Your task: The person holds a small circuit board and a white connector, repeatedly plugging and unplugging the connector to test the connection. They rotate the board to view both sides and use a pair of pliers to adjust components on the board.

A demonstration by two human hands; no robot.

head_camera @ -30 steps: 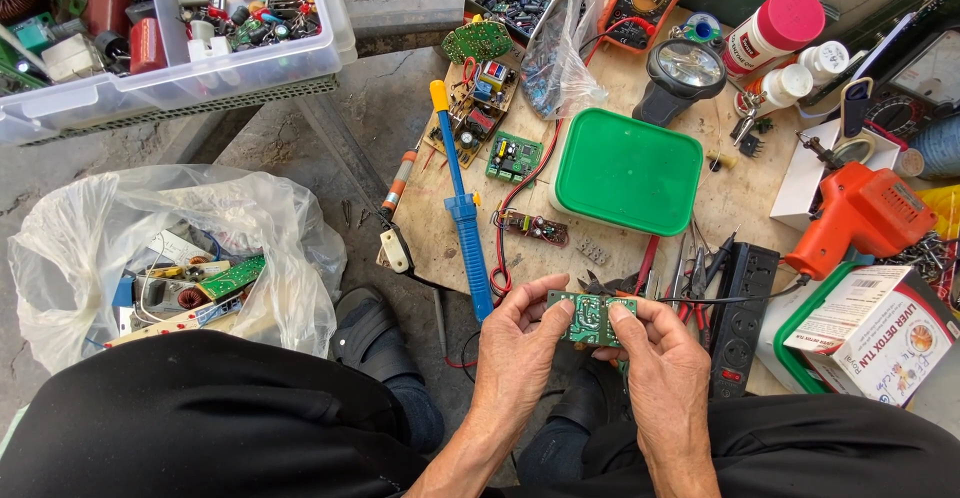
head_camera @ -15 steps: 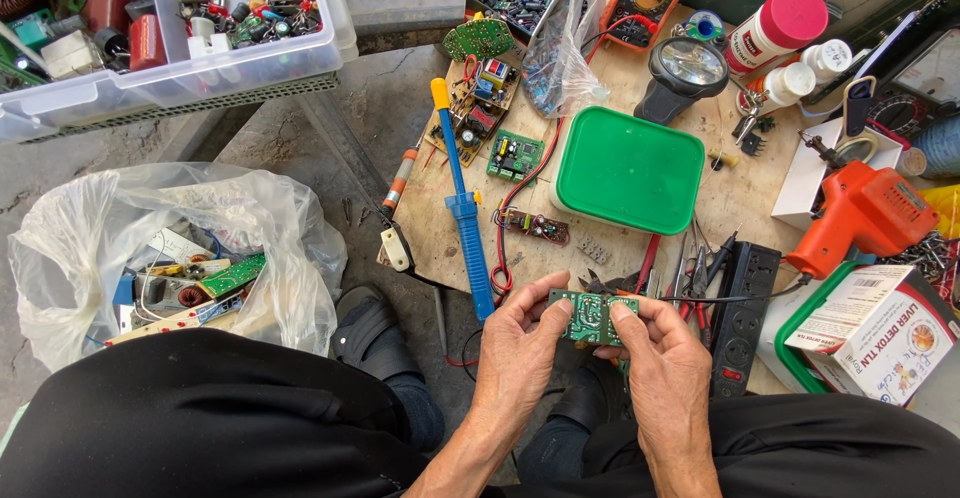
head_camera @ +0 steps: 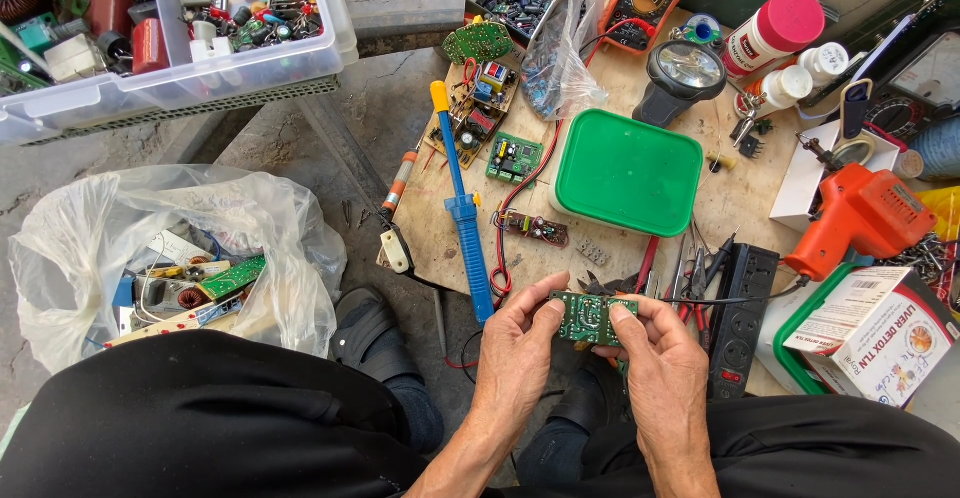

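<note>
I hold a small green circuit board (head_camera: pixel 585 317) between both hands, just in front of the wooden board's near edge (head_camera: pixel 430 248). My left hand (head_camera: pixel 515 353) pinches its left end with thumb and fingers. My right hand (head_camera: pixel 660 358) grips its right end, thumb on top. Just left of my hands lies a blue desoldering pump with a yellow tip (head_camera: pixel 458 198). Pliers and cutters (head_camera: pixel 690 268) lie right behind the held board.
A green-lidded box (head_camera: pixel 628 173), loose circuit boards (head_camera: pixel 515 158), a black power strip (head_camera: pixel 740 318) and an orange soldering gun (head_camera: pixel 860 213) lie on the work board. A plastic bag of scrap boards (head_camera: pixel 170 258) sits left; a clear parts bin (head_camera: pixel 170 28) is beyond it.
</note>
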